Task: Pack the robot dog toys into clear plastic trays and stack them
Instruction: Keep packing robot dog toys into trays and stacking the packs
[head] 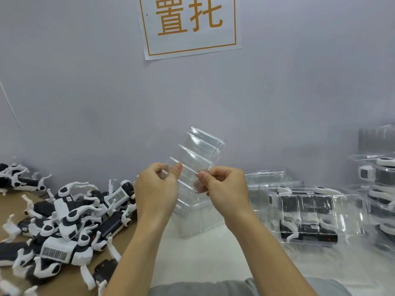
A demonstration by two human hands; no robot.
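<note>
Both hands, L [157, 184] & R [222, 186], pinched clear tray [197, 159], held up at ctr. Robot dog toys [64, 221] piled at 9 o'clock on cardboard; packed trays [310, 214] at 3 o'clock.

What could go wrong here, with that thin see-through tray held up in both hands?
The clear plastic tray is pinched only at its near edge by the left hand and right hand, so it might bend, crease or slip. The heap of robot dog toys has tangled white legs, so lifting one could drag others off the cardboard. The packed trays on the right overlap loosely and could slide.
</note>
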